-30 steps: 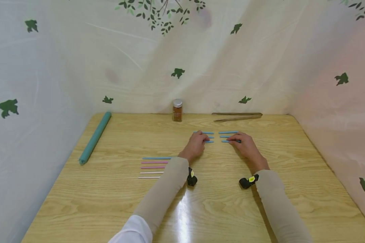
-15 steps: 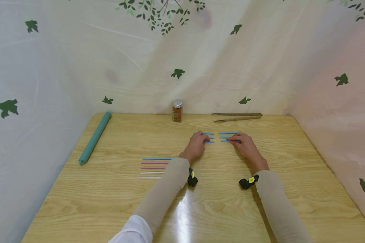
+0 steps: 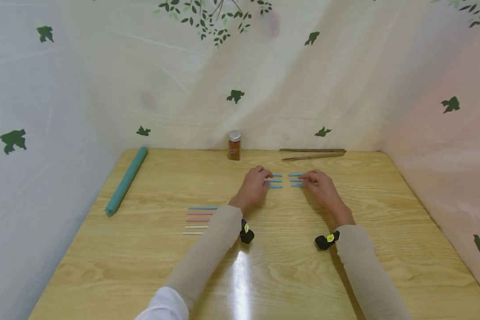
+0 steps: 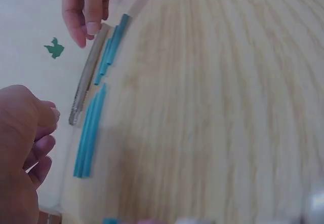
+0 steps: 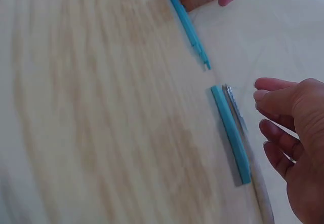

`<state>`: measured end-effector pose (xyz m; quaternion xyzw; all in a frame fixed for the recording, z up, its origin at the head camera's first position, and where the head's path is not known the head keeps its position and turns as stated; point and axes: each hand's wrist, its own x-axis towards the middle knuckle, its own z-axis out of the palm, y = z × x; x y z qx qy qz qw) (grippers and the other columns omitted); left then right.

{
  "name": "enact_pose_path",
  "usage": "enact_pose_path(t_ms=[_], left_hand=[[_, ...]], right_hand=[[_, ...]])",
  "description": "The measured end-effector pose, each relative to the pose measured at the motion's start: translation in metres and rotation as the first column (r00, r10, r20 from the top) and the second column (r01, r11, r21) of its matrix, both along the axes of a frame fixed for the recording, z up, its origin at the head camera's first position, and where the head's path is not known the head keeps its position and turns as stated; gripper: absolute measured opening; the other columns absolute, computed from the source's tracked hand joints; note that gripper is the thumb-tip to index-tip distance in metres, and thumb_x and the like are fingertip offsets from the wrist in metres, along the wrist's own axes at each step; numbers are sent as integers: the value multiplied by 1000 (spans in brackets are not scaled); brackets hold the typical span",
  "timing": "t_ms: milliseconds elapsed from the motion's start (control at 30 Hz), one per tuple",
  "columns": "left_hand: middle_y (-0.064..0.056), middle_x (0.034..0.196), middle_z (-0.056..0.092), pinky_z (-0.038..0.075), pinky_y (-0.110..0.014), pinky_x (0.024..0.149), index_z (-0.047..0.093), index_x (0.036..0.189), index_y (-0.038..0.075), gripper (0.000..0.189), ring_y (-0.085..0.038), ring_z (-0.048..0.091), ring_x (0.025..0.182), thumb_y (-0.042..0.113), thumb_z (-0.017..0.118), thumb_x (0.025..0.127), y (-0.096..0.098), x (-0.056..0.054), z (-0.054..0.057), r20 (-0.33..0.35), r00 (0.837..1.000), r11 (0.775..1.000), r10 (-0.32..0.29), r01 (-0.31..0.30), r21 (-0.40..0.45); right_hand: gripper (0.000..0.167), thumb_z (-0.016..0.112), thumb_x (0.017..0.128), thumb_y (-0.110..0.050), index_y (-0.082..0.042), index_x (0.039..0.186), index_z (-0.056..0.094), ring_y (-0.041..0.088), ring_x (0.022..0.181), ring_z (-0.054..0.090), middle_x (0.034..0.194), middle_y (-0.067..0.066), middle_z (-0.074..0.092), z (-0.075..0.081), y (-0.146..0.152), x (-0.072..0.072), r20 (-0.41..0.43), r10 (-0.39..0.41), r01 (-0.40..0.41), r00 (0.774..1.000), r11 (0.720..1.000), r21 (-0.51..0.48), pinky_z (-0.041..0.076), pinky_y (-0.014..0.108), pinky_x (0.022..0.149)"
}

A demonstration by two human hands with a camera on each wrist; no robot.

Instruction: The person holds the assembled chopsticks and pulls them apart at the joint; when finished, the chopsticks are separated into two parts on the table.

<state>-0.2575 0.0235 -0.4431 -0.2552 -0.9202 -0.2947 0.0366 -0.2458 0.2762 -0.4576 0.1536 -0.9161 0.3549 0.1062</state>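
Two sets of short blue sticks lie side by side with a small gap between them. My left hand (image 3: pixel 253 189) hovers at the left set of blue sticks (image 3: pixel 277 181), its fingers loosely bent. In the left wrist view these blue sticks (image 4: pixel 90 138) lie parallel, apart from that hand (image 4: pixel 23 143). My right hand (image 3: pixel 321 189) is over the outer ends of the right set of blue sticks (image 3: pixel 296 181). The right wrist view shows its thumb and forefinger close together with no stick between them, beside the blue sticks (image 5: pixel 232 135).
Nearer me, partly under my left forearm, lie several longer sticks: a blue stick (image 3: pixel 202 208), pink sticks (image 3: pixel 198 220) and white sticks (image 3: pixel 195 233). Metal tongs (image 3: pixel 314 154) and a spice jar (image 3: pixel 234 147) are at the table's back edge. A teal roll (image 3: pixel 126 181) lies far left.
My left hand has let go of the left blue sticks and shifted slightly left. My right fingers have come off the nearest right-hand stick; the sticks stay in place.
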Motion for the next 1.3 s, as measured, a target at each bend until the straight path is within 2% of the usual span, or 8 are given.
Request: enact_pose_path(t_ms=[267,467,733,967,1100,1300], left_hand=[[-7,109,58,43,-37,92,65,111,7,18,-23,53,102,9,58,95,-36,-3,8,-28,1000,998,11,-9,63],[-9,107,59,44,-37,94,65,109,5,17,-25,55,104,7,59,94,-74,2,10,-11,999,994,51,-49,99],[-11,103,59,48,-40,87,65,108,2,17,-25,57,100,7,58,94,-123,12,6,40,997,985,59,-65,161],[-9,100,61,49,-40,85,65,109,3,17,-22,57,94,8,57,95,-153,27,-2,84,995,977,44,-61,206],[-10,101,62,49,-40,86,65,107,2,16,-22,58,95,8,58,95,-168,40,-7,127,991,980,39,-63,190],[-9,99,62,47,-40,87,67,105,3,15,-21,57,94,11,62,93,-188,55,-17,146,989,988,28,-49,144]], right_hand=[[20,61,93,-7,-4,111,69,27,93,56,108,14,61,11,-26,2,34,19,-17,999,999,-44,47,43,81],[22,64,91,-9,-5,112,68,29,96,57,108,14,62,13,-52,6,14,70,-69,997,996,-54,47,45,83],[24,65,90,-10,-4,113,66,29,98,58,107,14,63,12,-86,12,26,129,-126,991,987,-101,47,47,87],[24,66,90,-12,-3,113,65,27,97,58,109,12,64,8,-111,15,64,184,-173,981,974,-146,48,44,86],[24,66,90,-12,-2,112,66,26,96,58,110,11,64,5,-125,21,94,212,-195,973,967,-163,49,42,85],[22,66,90,-13,-3,110,66,23,95,59,107,10,64,-2,-143,30,137,263,-239,955,956,-170,50,38,83]])
